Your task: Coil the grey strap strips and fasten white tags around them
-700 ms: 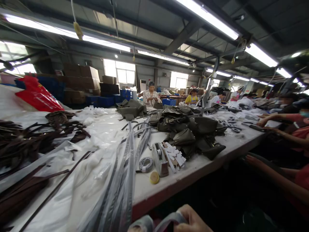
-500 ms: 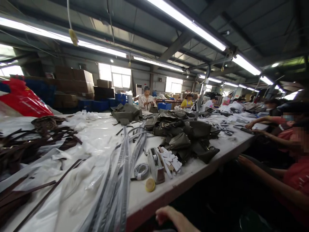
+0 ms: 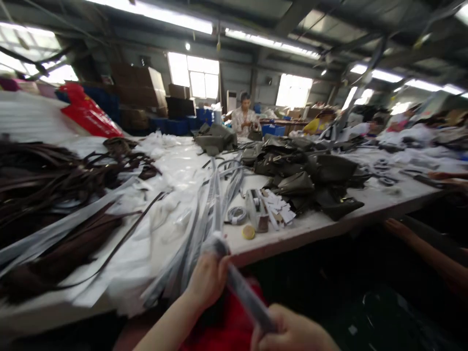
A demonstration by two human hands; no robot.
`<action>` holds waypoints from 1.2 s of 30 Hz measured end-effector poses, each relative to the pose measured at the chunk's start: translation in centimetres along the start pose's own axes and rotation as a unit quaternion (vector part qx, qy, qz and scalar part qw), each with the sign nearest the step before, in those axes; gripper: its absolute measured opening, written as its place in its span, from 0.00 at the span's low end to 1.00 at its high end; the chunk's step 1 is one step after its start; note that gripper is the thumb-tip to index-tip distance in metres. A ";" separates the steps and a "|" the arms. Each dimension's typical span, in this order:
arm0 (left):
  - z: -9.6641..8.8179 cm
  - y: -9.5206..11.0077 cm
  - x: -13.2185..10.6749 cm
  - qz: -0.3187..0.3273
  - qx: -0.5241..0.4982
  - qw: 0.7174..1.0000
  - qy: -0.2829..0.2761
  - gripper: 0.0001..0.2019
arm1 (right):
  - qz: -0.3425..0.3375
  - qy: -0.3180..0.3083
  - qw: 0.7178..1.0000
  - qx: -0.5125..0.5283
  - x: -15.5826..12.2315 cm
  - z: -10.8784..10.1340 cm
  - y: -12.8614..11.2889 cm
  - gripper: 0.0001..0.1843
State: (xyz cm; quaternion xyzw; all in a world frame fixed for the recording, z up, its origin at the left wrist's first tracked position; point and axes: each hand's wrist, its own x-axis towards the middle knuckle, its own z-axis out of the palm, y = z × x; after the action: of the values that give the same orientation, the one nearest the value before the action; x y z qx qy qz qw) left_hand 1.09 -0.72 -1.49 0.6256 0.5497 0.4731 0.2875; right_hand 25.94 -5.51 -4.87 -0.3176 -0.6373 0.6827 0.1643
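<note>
My left hand grips the upper end of a grey wrapped strap just below the table's front edge. My right hand, at the bottom of the view, holds the strap's lower end. The strap runs slanted between the two hands, over something red in my lap. A bundle of long grey straps lies on the table right above my left hand, reaching toward the far side.
Dark brown straps pile on white plastic sheets at left. Olive bags heap at centre right, beside a tape dispenser, white tags and a yellow tape roll. A co-worker's arm reaches in at right; other people sit further back.
The view has tipped down and swung left. Both my hands have risen into sight, holding a grey strap stretched between them; before, only one hand showed at the bottom edge.
</note>
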 end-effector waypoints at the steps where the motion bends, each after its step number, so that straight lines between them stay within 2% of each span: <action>1: 0.8 -0.3 -0.6 0.013 0.069 0.995 -0.075 0.24 | 0.006 -0.011 1.000 0.023 -0.3 -0.7 0.2 0.27; 3: 2.3 -0.8 -1.8 0.043 0.135 0.966 -0.217 0.20 | -0.003 0.086 0.996 0.039 -0.4 -2.8 0.7 0.28; 5: 3.5 -0.9 -2.8 0.027 0.119 0.945 -0.305 0.21 | 0.014 0.165 0.986 -0.025 0.0 -5.0 1.1 0.25; 8: 4.0 -0.6 -3.7 -0.095 -0.038 0.920 -0.379 0.29 | -0.018 0.267 0.947 -0.180 0.9 -6.5 2.0 0.22; 10: 3.8 -0.4 -3.9 -0.187 -0.167 0.878 -0.409 0.35 | -0.051 0.256 0.937 -0.232 1.3 -5.8 2.6 0.26; 13: 3.4 -0.3 -3.9 -0.271 -0.300 0.817 -0.410 0.37 | -0.071 0.169 0.954 -0.237 2.0 -3.7 3.4 0.30; 16: 3.0 -0.4 -3.6 -0.321 -0.373 0.785 -0.375 0.35 | -0.061 0.165 0.952 -0.250 2.7 -2.3 4.0 0.28; 19: 2.2 -0.7 -2.9 -0.357 -0.418 0.753 -0.363 0.35 | -0.031 0.185 0.952 -0.242 2.9 -2.6 4.6 0.25; 21: 1.4 -0.8 -2.2 -0.372 -0.453 0.730 -0.351 0.36 | -0.022 0.170 0.958 -0.231 2.8 -3.1 5.0 0.23; 23: 0.6 -0.8 -1.3 -0.366 -0.501 0.719 -0.315 0.37 | -0.012 0.146 0.963 -0.224 2.7 -3.1 5.3 0.22; 25: -0.1 -0.7 -0.4 -0.330 -0.549 0.725 -0.254 0.34 | 0.009 0.116 0.970 -0.214 2.7 -2.3 5.3 0.21; 27: -0.4 -0.7 0.3 -0.266 -0.560 0.761 -0.189 0.29 | 0.027 0.058 0.980 -0.186 2.7 -0.8 4.6 0.20; 28: -0.4 -0.8 0.6 -0.227 -0.528 0.804 -0.154 0.27 | 0.034 0.019 0.986 -0.161 2.6 0.1 4.0 0.19; 30: 0.0 -1.2 0.6 -0.153 -0.398 0.900 -0.091 0.26 | 0.043 -0.057 0.993 -0.095 2.2 1.7 2.6 0.19; 32: 0.8 -1.8 -0.1 -0.100 -0.231 0.966 -0.059 0.23 | 0.051 -0.089 0.994 -0.022 1.6 2.4 1.3 0.20; 33: 1.2 -2.1 -0.6 -0.073 -0.149 0.983 -0.073 0.21 | 0.052 -0.082 0.995 0.015 1.3 2.2 0.8 0.20; 34: 1.6 -2.4 -1.2 -0.041 -0.079 0.990 -0.110 0.19 | 0.049 -0.058 0.996 0.046 1.0 1.6 0.5 0.21; 36: 2.2 -2.6 -2.3 0.029 0.033 0.976 -0.215 0.18 | 0.029 0.028 0.996 0.086 0.7 -0.1 0.4 0.22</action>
State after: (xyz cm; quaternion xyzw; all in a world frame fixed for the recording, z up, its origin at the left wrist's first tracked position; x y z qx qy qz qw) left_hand 2.13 -1.93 -5.24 0.7374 0.4719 0.3170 0.3647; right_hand 25.57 -5.00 -5.47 -0.3396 -0.5623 0.7299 0.1891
